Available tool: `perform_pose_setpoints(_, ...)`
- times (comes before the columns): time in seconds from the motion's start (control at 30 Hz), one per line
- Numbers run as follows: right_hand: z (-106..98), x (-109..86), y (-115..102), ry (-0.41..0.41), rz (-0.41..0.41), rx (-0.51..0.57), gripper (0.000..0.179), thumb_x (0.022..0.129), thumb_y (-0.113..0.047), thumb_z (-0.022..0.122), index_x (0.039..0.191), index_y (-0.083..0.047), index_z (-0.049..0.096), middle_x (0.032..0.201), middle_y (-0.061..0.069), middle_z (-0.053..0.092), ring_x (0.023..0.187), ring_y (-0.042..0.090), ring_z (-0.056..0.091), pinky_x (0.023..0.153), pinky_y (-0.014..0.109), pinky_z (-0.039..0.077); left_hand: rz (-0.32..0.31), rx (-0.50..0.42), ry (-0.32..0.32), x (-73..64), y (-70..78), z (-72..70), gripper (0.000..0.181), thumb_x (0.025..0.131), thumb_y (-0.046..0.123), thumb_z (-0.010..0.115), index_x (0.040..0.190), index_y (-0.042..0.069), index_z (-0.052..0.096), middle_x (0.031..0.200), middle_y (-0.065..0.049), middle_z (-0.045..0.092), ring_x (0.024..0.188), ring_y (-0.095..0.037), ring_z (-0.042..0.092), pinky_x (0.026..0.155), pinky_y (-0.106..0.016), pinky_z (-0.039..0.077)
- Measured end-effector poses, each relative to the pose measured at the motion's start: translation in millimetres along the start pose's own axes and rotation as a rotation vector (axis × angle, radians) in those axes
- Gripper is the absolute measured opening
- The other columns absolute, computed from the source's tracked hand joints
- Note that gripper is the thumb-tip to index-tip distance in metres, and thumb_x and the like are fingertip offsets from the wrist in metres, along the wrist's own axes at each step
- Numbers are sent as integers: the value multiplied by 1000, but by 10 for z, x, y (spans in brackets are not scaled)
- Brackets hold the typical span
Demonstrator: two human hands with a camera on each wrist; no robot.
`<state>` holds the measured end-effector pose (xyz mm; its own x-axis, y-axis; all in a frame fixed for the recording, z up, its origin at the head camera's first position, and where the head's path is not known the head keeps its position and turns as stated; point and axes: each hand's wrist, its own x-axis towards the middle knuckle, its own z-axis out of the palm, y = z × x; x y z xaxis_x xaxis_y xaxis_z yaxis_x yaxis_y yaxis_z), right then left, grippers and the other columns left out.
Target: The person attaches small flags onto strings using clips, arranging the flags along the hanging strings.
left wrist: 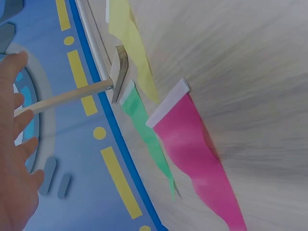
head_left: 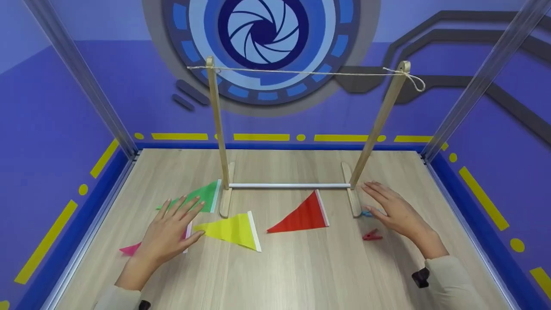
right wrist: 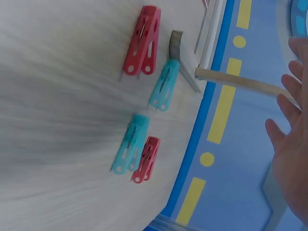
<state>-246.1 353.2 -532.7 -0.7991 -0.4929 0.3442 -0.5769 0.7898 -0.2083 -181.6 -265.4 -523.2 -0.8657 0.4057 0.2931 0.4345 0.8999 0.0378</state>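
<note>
The left hand (head_left: 165, 237) hovers over the pink flag (left wrist: 192, 149), its grip spread, fingertips by the green flag (head_left: 208, 195) and thumb by the yellow flag (head_left: 236, 230). The right hand (head_left: 398, 215), grip loosely spread, hangs above two red pegs (right wrist: 141, 43) and two blue pegs (right wrist: 130, 143) near the stand's right foot (head_left: 351, 193). The red flag (head_left: 306, 214) lies before the crossbar (head_left: 290, 186). The stand's posts (head_left: 218, 125), joined on top by string (head_left: 301, 72), rise between the hands; walls (head_left: 267, 122) border the table (head_left: 292, 275) behind and at both sides.
</note>
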Motion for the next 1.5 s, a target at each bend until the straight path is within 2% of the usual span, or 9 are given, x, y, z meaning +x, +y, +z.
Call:
perform_pose_setpoints(0.17,22,-84,135,11,-2,31,61,94,-20,74,149,-5,50,152,15,50,140,39,44,123,29,20,-16,-18,-17,-74,-43,42,78,89,54,70,155,21,46,159,-7,43,149,-36,32,121,-62,16)
perform_pose_setpoints(0.23,37,-125,182,2,13,41,61,95,-21,73,149,-5,50,152,16,49,140,40,44,123,26,17,-24,-21,-28,-103,-61,67,78,89,55,70,155,21,45,160,-7,42,150,-36,31,122,-61,14)
perform_pose_setpoints(0.33,61,-187,242,-14,42,44,61,97,-25,71,150,-5,50,152,16,49,140,42,43,120,41,29,-32,-24,-33,-146,-87,110,78,89,55,70,155,21,45,160,-7,41,150,-36,29,123,-58,10)
perform_pose_setpoints(0.43,87,-243,299,-17,64,66,61,96,-23,73,149,-5,50,151,17,50,139,44,42,107,57,42,-32,-21,-25,-193,-118,172,78,88,53,72,153,20,47,159,-7,42,150,-36,31,124,-55,5)
perform_pose_setpoints(0.57,126,-315,373,-25,101,91,61,94,-20,75,149,-6,51,151,17,50,140,45,41,109,59,39,-31,-31,-24,-269,-167,266,79,86,51,75,153,18,48,158,-8,44,148,-37,34,125,-47,-4)
perform_pose_setpoints(0.8,209,-416,478,-49,141,89,62,93,-22,76,148,-6,53,150,17,51,140,44,42,113,61,32,-87,-73,-123,-400,-249,430,86,85,54,75,157,20,42,162,-6,39,150,-35,31,123,-41,-12)
perform_pose_setpoints(0.9,251,-454,517,-75,168,104,63,93,-27,75,148,-6,52,152,17,49,141,44,40,110,66,32,-110,-100,-161,-447,-283,514,90,84,57,76,157,20,41,163,-6,37,151,-35,29,124,-43,-10)
perform_pose_setpoints(1.13,370,-477,585,-133,197,127,66,95,-32,73,149,-4,50,153,19,47,143,50,35,112,68,28,-157,-131,-240,-572,-436,711,92,85,69,66,157,17,41,162,-7,39,151,-34,29,120,-62,17)
perform_pose_setpoints(1.5,532,-479,669,-176,244,169,66,94,-39,73,149,-10,52,156,18,44,148,48,27,113,72,20,-200,-219,-320,-539,-504,781,93,87,71,62,160,19,35,164,-7,33,154,-34,20,122,-61,12)
